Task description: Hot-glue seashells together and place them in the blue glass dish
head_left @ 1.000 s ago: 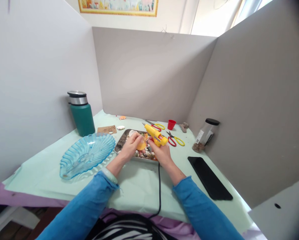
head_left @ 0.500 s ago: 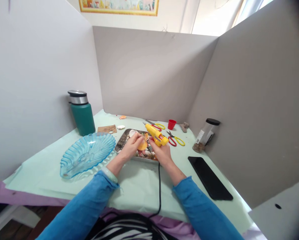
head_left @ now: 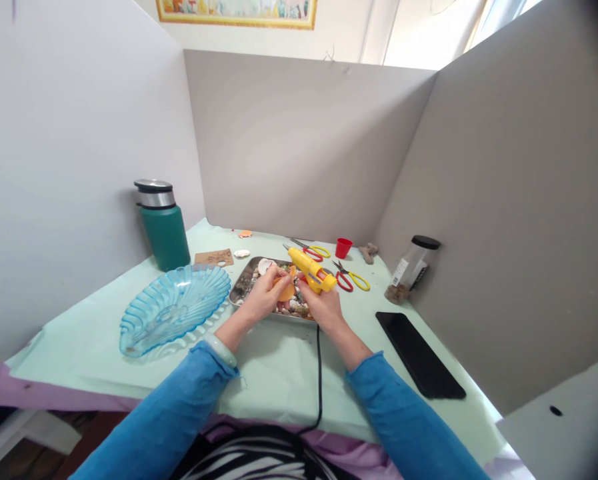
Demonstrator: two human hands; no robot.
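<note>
My left hand (head_left: 267, 291) pinches an orange seashell (head_left: 287, 292) over the metal tray (head_left: 238, 292). A yellow glue gun (head_left: 306, 265) is gripped in my right hand (head_left: 323, 303), its nozzle tilted up and away to the left. The fingertips of both hands come close together near the shell; whether the right ones touch it I cannot tell. Shells and small stones (head_left: 299, 308) of many colours fill the tray below. From the glue gun a black cord (head_left: 319, 373) runs down past the table's front edge.
A blue glass dish (head_left: 173, 310) and a green bottle (head_left: 165, 230) stand left. Two pairs of scissors (head_left: 351, 275), a red cup (head_left: 343, 248) and driftwood (head_left: 368, 253) lie behind and right. A black phone (head_left: 419, 355) and a clear jar (head_left: 411, 270) are at right, with grey panels around.
My left fingers have shifted slightly on the orange shell. The glue gun has moved a touch left at its nozzle and stays in my right hand.
</note>
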